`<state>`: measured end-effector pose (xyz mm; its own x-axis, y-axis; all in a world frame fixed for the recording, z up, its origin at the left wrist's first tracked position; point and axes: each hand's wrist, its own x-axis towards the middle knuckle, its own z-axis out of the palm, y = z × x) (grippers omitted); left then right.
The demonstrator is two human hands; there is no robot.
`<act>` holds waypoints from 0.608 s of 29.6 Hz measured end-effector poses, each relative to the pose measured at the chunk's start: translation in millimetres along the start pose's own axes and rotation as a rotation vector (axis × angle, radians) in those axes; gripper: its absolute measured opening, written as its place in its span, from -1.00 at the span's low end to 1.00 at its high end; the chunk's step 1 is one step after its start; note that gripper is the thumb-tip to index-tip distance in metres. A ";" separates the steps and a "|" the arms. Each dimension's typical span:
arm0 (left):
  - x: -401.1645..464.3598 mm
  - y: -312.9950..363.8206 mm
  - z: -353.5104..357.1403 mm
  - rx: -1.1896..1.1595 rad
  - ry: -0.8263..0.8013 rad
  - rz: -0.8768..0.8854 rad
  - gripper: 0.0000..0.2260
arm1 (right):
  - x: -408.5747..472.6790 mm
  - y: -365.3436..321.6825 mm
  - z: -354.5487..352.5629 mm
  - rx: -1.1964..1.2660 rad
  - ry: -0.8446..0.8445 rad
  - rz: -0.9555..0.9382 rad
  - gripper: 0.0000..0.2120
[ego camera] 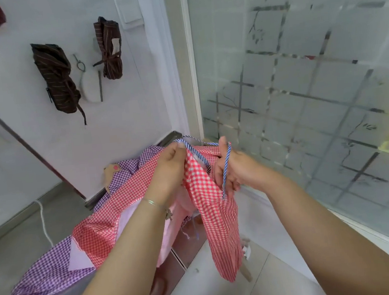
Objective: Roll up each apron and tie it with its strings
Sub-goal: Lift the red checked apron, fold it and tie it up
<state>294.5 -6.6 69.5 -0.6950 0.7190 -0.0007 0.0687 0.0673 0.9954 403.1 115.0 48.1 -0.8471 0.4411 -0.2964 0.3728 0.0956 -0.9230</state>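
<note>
Three brown rolled aprons [57, 77] lie tied and done, purple apron [48, 270] waits unrolled, red checked apron [207, 193] hangs unrolled from gripping left hand [170, 166], right hand [229, 170] seemingly pinching its striped string [226, 165].

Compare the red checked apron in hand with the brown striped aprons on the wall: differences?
The red checked apron hangs loose and unrolled; the brown striped aprons are rolled into bundles and tied. The left hand and right hand hold the red one up by its blue striped string; the brown ones hang on the wall.
</note>
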 end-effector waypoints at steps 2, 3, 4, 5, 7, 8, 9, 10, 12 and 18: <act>-4.5 -5.1 -0.6 0.144 0.027 0.043 -0.69 | -7.2 -2.0 -9.0 0.250 -0.144 0.008 -0.11; -7.3 -7.3 -1.2 0.182 0.001 0.029 -0.69 | -7.1 -3.0 -14.2 0.513 -0.188 0.012 -0.14; -10.7 -10.9 -1.4 0.191 -0.045 0.003 -0.70 | -7.2 -4.8 -18.2 0.861 -0.216 0.012 -0.20; -13.9 -14.1 -1.9 0.182 -0.088 -0.025 -0.71 | -6.4 -7.1 -18.7 1.201 -0.208 -0.006 -0.28; -19.5 -18.2 -1.6 0.117 -0.111 -0.062 -0.72 | -1.5 -4.8 -13.9 1.465 -0.067 -0.026 -0.45; -24.3 -18.3 0.2 0.068 -0.087 -0.066 -0.73 | -2.6 -2.6 -8.8 1.349 -0.021 -0.036 -0.53; -26.9 -17.9 2.2 0.032 -0.059 -0.067 -0.73 | -5.5 -0.9 -3.4 1.129 0.001 -0.068 -0.60; -29.2 -16.6 3.9 0.004 -0.034 -0.059 -0.74 | -8.1 1.0 2.8 0.839 0.023 -0.133 -0.66; -33.6 -15.0 6.6 -0.023 0.004 -0.039 -0.76 | -11.1 8.0 11.0 0.353 0.067 -0.294 -0.75; -36.4 -8.3 7.4 0.048 0.030 0.044 -0.70 | -16.6 19.1 16.5 0.088 0.015 -0.353 -0.50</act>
<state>324.5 -28.2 60.5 -0.7119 0.7007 0.0466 0.1336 0.0699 0.9886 418.0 94.8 31.4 -0.9120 0.4075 0.0474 0.0235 0.1673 -0.9856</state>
